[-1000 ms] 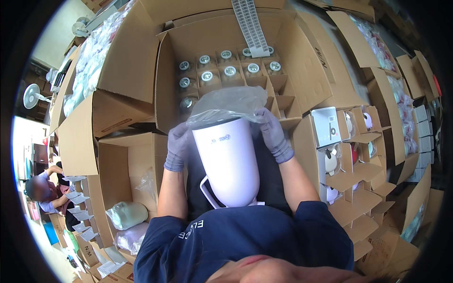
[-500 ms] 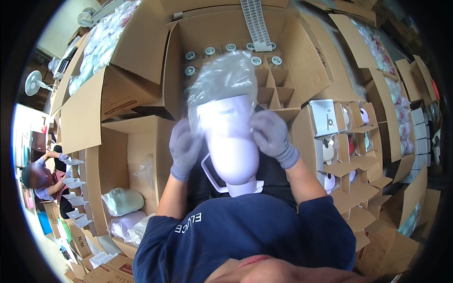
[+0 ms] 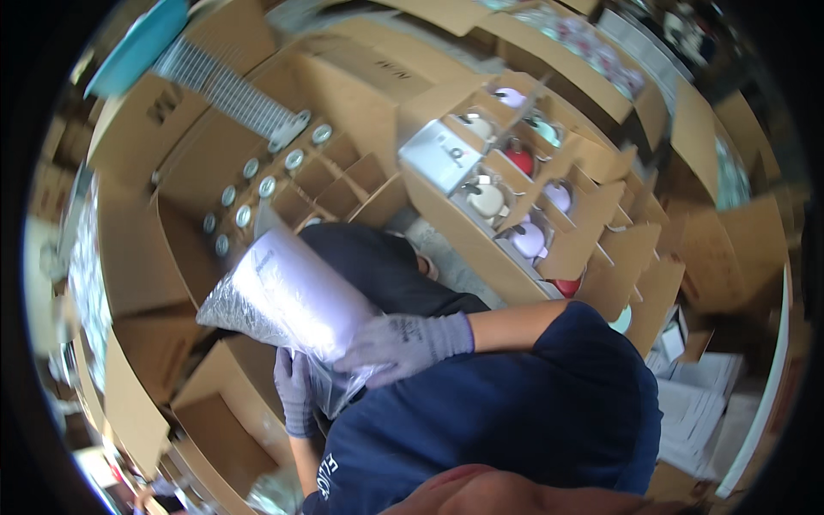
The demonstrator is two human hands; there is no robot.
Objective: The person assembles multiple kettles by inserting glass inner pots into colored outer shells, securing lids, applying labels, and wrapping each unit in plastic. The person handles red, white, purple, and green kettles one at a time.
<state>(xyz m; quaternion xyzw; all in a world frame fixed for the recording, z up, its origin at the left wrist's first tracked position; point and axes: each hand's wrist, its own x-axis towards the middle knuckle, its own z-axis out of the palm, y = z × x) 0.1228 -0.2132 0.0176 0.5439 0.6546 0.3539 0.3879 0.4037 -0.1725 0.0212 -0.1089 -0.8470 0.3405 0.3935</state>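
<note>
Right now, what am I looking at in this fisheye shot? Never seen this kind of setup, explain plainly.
There is no machine here: a person wears a wide fisheye camera on the head, looking down at their own two gloved hands, so straight edges bend near the rim. The view is tilted.

Both hands hold a white cylindrical item in a clear plastic bag. The right hand lies on top of the bag; the left hand grips it from below.

Around them stand open cardboard boxes. One divided box holds rows of round silver-topped items in its cells. Another divided box to the right holds white, lilac and red rounded items. A stack of white sheets lies at the far right.
</note>
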